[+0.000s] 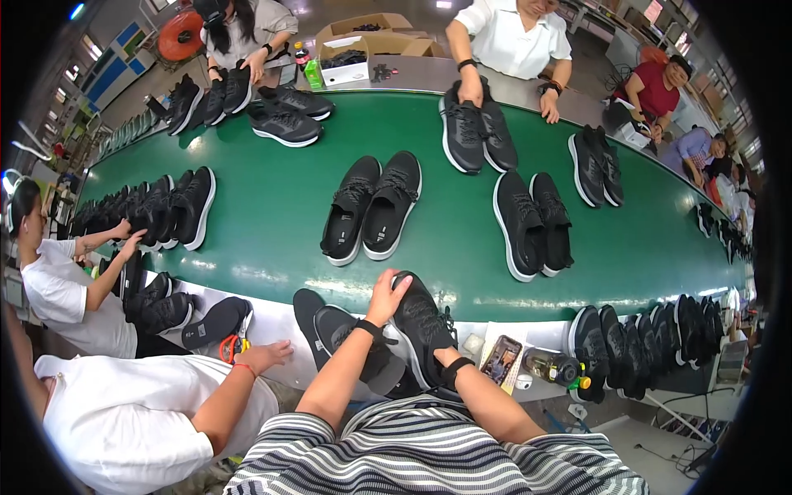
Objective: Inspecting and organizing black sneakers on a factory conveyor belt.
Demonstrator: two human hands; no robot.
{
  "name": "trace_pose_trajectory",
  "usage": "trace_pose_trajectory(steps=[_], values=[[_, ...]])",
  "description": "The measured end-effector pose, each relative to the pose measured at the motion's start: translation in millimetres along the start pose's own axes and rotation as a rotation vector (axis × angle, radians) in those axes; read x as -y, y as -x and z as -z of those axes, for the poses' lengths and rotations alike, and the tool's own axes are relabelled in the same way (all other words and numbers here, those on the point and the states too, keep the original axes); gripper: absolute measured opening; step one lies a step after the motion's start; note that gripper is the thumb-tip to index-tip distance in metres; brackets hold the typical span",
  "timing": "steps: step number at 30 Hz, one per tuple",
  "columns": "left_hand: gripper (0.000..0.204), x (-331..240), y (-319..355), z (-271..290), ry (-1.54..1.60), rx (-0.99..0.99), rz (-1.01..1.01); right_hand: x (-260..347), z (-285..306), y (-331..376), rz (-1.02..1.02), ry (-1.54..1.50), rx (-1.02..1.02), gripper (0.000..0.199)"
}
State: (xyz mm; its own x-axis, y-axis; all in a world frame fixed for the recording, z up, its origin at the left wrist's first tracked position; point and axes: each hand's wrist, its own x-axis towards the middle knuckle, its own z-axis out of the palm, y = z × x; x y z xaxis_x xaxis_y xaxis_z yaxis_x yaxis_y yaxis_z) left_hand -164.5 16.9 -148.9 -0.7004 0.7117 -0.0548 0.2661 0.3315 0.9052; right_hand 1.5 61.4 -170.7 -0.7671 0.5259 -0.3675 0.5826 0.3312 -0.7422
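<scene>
A black lace-up sneaker (422,318) with a white sole is tilted between my two hands, its toe pointing away from me. My left hand (386,299) is closed over the toe end, thumb across the upper. At the shoe's collar, my right hand (446,358) goes into the opening, and its fingers are hidden inside. A second black sneaker (334,323) lies under my left forearm, partly covered. Beside it is a dark insole (308,318). Straight ahead on the green belt stands a pair of black sneakers (371,206).
A co-worker's hand (264,355) is close on my left, by orange-handled scissors (237,342). To my right lie a phone (502,360) and a bottle (551,367), then a row of sneakers (610,346). More shoe pairs and co-workers line the green belt (272,206).
</scene>
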Motion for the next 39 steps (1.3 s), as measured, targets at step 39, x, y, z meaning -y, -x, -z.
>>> trace_pose_trajectory(steps=[39], values=[[0.042,39,12,15,0.057,0.081,0.227,-7,3,45,0.01,-0.045,0.057,0.043]])
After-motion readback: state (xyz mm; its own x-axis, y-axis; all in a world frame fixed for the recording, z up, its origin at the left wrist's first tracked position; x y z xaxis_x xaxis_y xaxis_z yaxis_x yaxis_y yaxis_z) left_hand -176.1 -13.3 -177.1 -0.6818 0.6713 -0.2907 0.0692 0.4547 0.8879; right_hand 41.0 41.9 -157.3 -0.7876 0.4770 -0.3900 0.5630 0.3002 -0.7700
